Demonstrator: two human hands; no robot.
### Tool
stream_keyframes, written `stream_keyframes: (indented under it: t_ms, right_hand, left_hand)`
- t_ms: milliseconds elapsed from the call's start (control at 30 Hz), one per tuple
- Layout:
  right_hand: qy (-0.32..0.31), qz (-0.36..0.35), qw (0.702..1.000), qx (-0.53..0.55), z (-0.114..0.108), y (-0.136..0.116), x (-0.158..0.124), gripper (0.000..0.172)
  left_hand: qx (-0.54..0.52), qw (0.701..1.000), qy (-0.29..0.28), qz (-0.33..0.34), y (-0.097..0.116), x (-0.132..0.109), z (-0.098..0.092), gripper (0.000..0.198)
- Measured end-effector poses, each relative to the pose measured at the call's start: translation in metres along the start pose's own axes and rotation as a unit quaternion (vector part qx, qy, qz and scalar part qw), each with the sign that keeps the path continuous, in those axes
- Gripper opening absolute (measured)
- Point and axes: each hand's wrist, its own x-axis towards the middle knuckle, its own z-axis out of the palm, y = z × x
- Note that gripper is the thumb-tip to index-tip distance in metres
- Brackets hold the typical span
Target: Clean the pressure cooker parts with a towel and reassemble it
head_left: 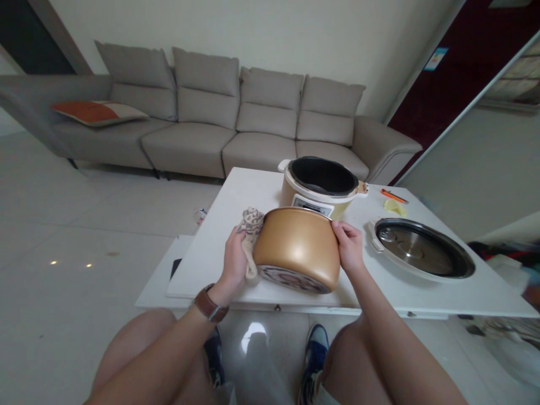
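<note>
A gold inner pot (297, 244) is tilted above the near part of the white table, its marked underside turned toward me. My right hand (349, 243) grips its rim on the right, thumb and fingers closed. My left hand (234, 259) is wrapped round a patterned cloth (252, 222) that presses against the pot's left side. Just behind the pot stands the rice cooker body (287, 188), lidless, with a dark interior and a front panel partly hidden by the pot. The detached cooker lid (422, 247) lies inner side up at the right.
The white table (211, 253) spans the area before my knees. Toward its right back lie an orange-handled tool (394, 196) and a yellowish scrap (395, 208). A grey sofa (261, 140) with an orange and white cushion (97, 112) lines the wall behind.
</note>
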Motion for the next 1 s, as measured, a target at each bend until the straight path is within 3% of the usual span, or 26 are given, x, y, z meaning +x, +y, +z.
stream_keyframes:
  t_ms: [167,333,533,667,800,867,1000]
  right_hand:
    - [-0.003,-0.001,1.000,-0.012,0.000,0.000,0.000,0.051]
    - [-0.004,-0.007,1.000,-0.010,-0.001,0.002,0.001,0.052]
    - [0.001,-0.007,1.000,-0.003,0.002,-0.001,0.001,0.052]
    - [0.005,-0.001,1.000,-0.005,0.003,-0.002,0.002,0.053]
    - [0.005,0.004,1.000,-0.002,0.002,-0.002,0.001,0.053]
    - [0.005,0.006,1.000,0.001,0.001,0.000,0.001,0.052]
    - [-0.002,0.008,1.000,0.006,0.000,0.003,0.001,0.049]
  left_hand:
    - [0.113,0.986,-0.058,0.109,0.021,-0.011,0.002,0.019]
    - [0.140,0.976,-0.092,0.140,0.033,-0.019,0.006,0.022]
    - [0.081,0.992,-0.022,0.089,0.017,-0.004,0.004,0.019]
    - [0.000,0.999,0.031,-0.014,-0.002,0.003,0.001,0.018]
    - [-0.073,0.987,0.055,-0.131,-0.011,0.003,0.001,0.021]
    - [-0.081,0.987,0.050,-0.126,-0.011,0.003,0.001,0.022]
    - [-0.028,0.999,0.025,-0.026,0.000,0.000,0.001,0.019]
